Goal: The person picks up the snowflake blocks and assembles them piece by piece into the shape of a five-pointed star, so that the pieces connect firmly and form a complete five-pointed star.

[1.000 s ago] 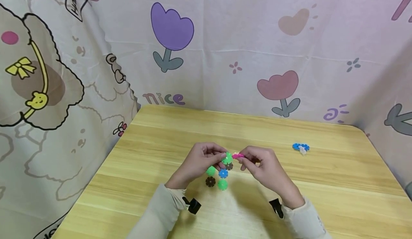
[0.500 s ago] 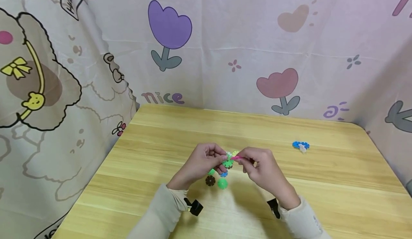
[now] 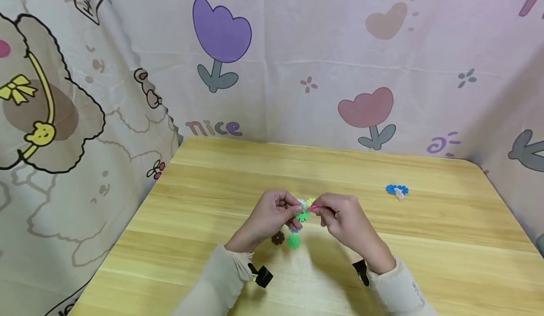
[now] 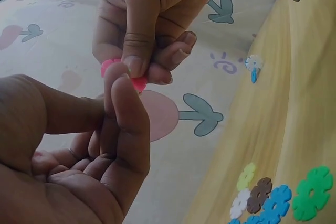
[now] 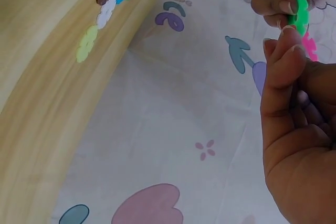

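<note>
Head view: left hand [image 3: 272, 215] pinches green notched plastic disc [image 3: 303, 216], right hand [image 3: 352, 224] pinches pink notched disc [image 4: 109, 68], fingers closed tight; discs close together above wood-grain tabletop [image 3: 204, 202]. Likely best: line up notches, hold discs crosswise, press straight.

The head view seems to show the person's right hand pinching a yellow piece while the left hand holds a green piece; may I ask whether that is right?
Not quite: the right hand pinches a pink piece, not a yellow one, as the head and right wrist views show, while the left hand holds a green piece.
</note>
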`<state>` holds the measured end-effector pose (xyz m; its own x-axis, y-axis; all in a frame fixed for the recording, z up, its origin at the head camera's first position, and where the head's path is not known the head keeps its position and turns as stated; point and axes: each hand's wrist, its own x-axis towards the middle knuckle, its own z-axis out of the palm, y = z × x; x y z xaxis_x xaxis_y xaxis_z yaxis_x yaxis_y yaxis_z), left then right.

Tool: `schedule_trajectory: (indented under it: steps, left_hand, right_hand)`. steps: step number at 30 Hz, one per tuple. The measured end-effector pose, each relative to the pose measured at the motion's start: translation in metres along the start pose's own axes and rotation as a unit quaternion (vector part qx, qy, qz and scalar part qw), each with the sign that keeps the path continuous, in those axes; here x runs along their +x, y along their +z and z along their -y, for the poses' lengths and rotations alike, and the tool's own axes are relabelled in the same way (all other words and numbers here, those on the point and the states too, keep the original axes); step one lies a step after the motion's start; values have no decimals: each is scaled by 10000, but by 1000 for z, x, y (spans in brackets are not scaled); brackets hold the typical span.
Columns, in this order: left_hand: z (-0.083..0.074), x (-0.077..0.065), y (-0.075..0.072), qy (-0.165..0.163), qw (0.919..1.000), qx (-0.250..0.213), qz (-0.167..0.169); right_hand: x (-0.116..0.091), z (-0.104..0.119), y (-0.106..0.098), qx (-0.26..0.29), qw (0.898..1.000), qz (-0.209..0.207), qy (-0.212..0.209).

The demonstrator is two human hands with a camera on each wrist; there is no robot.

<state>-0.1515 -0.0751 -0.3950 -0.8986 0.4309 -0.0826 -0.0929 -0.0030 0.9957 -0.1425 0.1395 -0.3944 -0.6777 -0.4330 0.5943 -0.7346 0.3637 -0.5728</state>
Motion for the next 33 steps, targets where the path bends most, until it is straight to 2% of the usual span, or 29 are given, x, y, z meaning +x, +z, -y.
schedule_trajectory:
  steps: [8,16,24,33]
  left_hand:
    - [-1,0,0,-54,10000,-33,-47]
    - [-4,0,-2,148,9990,-306,291]
    - [-4,1,-2,61,9963,-491,699]
    - [-8,-1,-12,194,9952,-576,770]
  right_hand:
    - [1,-2,0,36,10000,-1,0]
    - [3,1,-8,534,9983,-14,244]
    - [4,2,-12,519,9981,31,325]
    - [3,-8,-11,457,9944,230,926]
